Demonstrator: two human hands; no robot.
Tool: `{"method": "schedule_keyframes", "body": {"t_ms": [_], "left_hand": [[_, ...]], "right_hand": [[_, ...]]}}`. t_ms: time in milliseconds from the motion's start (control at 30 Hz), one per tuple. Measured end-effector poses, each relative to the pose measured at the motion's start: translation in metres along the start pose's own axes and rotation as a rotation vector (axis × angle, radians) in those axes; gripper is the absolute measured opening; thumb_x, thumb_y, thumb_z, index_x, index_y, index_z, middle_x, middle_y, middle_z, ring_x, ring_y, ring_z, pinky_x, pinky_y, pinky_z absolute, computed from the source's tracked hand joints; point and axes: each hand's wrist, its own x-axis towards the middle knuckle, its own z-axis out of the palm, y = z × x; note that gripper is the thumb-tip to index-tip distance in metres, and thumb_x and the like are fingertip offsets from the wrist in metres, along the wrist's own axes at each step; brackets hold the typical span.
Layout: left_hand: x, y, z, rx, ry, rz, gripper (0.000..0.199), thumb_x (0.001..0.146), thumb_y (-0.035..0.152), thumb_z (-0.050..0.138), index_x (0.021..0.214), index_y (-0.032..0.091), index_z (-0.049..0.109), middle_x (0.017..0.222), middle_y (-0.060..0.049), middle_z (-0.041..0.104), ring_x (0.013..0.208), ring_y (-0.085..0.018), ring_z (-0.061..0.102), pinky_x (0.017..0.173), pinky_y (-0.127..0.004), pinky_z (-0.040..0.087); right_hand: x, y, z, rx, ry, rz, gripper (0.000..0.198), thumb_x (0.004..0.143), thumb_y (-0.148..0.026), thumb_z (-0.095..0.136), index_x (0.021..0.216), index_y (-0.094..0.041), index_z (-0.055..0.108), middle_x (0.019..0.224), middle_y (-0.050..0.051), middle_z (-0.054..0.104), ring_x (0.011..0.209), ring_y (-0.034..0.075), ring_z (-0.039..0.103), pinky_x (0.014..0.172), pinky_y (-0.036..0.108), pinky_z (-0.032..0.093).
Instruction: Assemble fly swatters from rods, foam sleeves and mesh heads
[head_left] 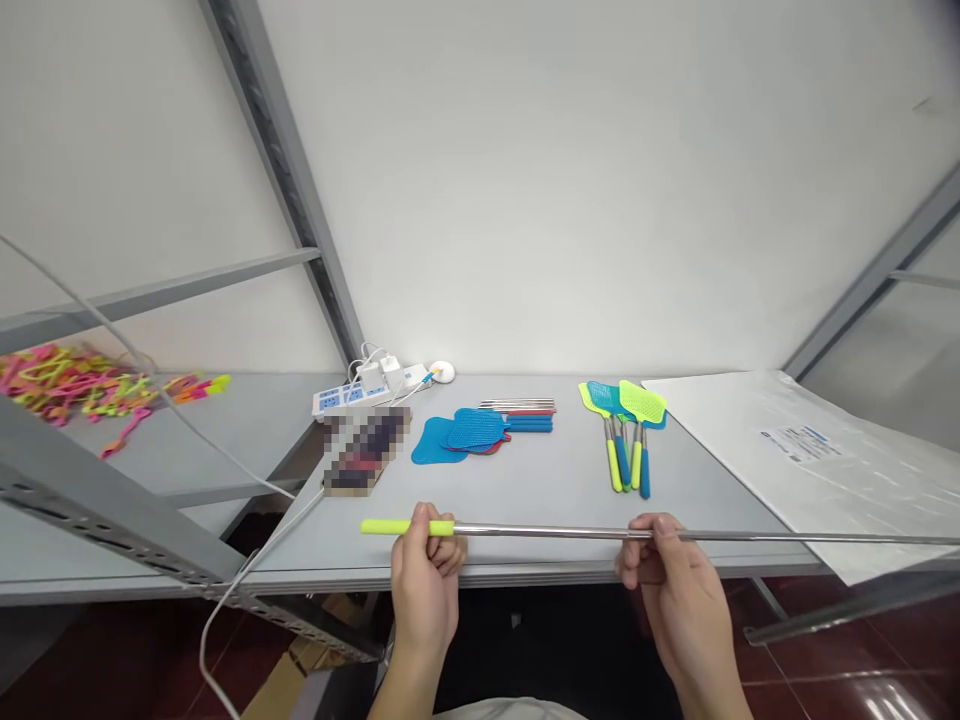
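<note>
My left hand (pixel 425 590) has its grip wrapped around the lime handle (pixel 375 527) of a long metal rod (pixel 544 531); my right hand (pixel 679 575) pinches the rod farther along, near the worktop's (pixel 540 490) front edge. Beyond lie blue swatter heads (pixel 476 428) and, rightward, handled swatters (pixel 643 402).

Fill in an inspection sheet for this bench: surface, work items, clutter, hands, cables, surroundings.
Surface: flat grey top, things spread over it.
Work items: metal rod with lime handle, held roughly level; blue and red swatter pieces near thin metal rods; group of swatters on the right.
Clutter: pixelated object, unreadable; white package.
Hands: left hand grips the handle; right hand holds the rod.
Cables: white cable drooping past the left edge; plugs in a power strip.
Surroundings: pale wall, grey metal post, colourful pile on the left shelf.
</note>
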Motion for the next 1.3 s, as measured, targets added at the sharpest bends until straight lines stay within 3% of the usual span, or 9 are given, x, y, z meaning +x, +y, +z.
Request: {"method": "schedule_keyframes", "body": {"t_ms": [233, 333, 433, 533, 633, 767, 900, 1067, 1300], "left_hand": [[0.013, 0.011, 0.006, -0.011, 0.182, 0.066, 0.046, 0.090, 0.039, 0.057, 0.060, 0.021, 0.027, 0.052, 0.009, 0.019, 0.044, -0.008, 0.016, 0.041, -0.023, 0.019], [0.006, -0.010, 0.015, 0.018, 0.201, 0.036, 0.045, 0.090, 0.042, 0.056, 0.061, 0.022, 0.029, 0.052, 0.009, 0.022, 0.044, -0.008, 0.017, 0.041, -0.022, 0.017], [-0.003, -0.028, 0.022, 0.048, 0.107, -0.025, 0.048, 0.091, 0.050, 0.052, 0.060, 0.022, 0.030, 0.053, 0.009, 0.022, 0.045, -0.007, 0.016, 0.043, -0.021, 0.018], [-0.006, -0.025, 0.022, 0.083, 0.081, 0.013, 0.050, 0.090, 0.051, 0.055, 0.059, 0.021, 0.031, 0.052, 0.008, 0.025, 0.046, -0.007, 0.017, 0.043, -0.021, 0.018], [-0.004, -0.009, 0.017, 0.065, 0.129, 0.040, 0.050, 0.091, 0.049, 0.056, 0.058, 0.020, 0.031, 0.052, 0.008, 0.026, 0.046, -0.007, 0.018, 0.043, -0.021, 0.019], [0.001, 0.006, 0.010, -0.010, 0.209, 0.048, 0.049, 0.094, 0.047, 0.051, 0.060, 0.020, 0.029, 0.053, 0.008, 0.024, 0.046, -0.008, 0.016, 0.043, -0.022, 0.019], [0.005, 0.007, 0.010, -0.009, 0.228, 0.068, 0.049, 0.094, 0.048, 0.051, 0.061, 0.021, 0.027, 0.053, 0.008, 0.022, 0.046, -0.009, 0.016, 0.043, -0.023, 0.019], [0.001, 0.000, 0.020, -0.054, 0.272, 0.084, 0.049, 0.095, 0.050, 0.047, 0.063, 0.021, 0.024, 0.054, 0.008, 0.019, 0.046, -0.010, 0.018, 0.043, -0.024, 0.019], [-0.016, -0.021, 0.022, -0.030, 0.195, 0.012, 0.050, 0.096, 0.055, 0.044, 0.063, 0.021, 0.026, 0.052, 0.008, 0.021, 0.044, -0.009, 0.017, 0.043, -0.024, 0.022]], "right_hand": [[0.021, 0.018, 0.026, 0.090, -0.007, -0.034, 0.023, 0.091, -0.042, 0.061, 0.082, -0.021, 0.066, 0.073, 0.000, 0.054, 0.062, 0.012, 0.046, 0.060, 0.026, 0.042], [0.021, 0.032, 0.053, 0.024, -0.150, -0.075, 0.023, 0.091, -0.041, 0.061, 0.082, -0.021, 0.068, 0.082, 0.003, 0.057, 0.067, 0.013, 0.048, 0.066, 0.029, 0.044], [0.015, 0.041, 0.077, -0.015, -0.319, -0.077, 0.027, 0.096, -0.041, 0.053, 0.090, -0.023, 0.072, 0.093, 0.005, 0.060, 0.082, 0.018, 0.053, 0.077, 0.032, 0.045], [0.013, 0.038, 0.082, -0.100, -0.411, -0.082, 0.028, 0.097, -0.042, 0.050, 0.105, -0.027, 0.073, 0.109, 0.007, 0.061, 0.101, 0.022, 0.054, 0.089, 0.036, 0.043], [0.018, 0.030, 0.073, -0.211, -0.560, -0.092, 0.027, 0.093, -0.040, 0.057, 0.113, -0.028, 0.071, 0.101, 0.006, 0.061, 0.096, 0.023, 0.055, 0.086, 0.035, 0.045], [0.025, 0.029, 0.059, -0.154, -0.476, -0.088, 0.015, 0.086, -0.034, 0.068, 0.099, -0.029, 0.073, 0.087, 0.002, 0.058, 0.076, 0.017, 0.053, 0.070, 0.030, 0.044], [0.029, 0.030, 0.058, -0.151, -0.440, -0.088, 0.007, 0.084, -0.030, 0.071, 0.089, -0.026, 0.074, 0.078, 0.002, 0.057, 0.071, 0.016, 0.052, 0.064, 0.030, 0.042], [0.029, 0.027, 0.069, -0.185, -0.394, -0.123, 0.006, 0.079, -0.029, 0.075, 0.082, -0.025, 0.077, 0.075, 0.003, 0.061, 0.069, 0.016, 0.053, 0.062, 0.030, 0.042], [0.024, 0.027, 0.073, -0.201, -0.411, -0.119, 0.005, 0.074, -0.028, 0.079, 0.078, -0.026, 0.077, 0.068, 0.001, 0.063, 0.068, 0.017, 0.055, 0.062, 0.029, 0.043]]}}
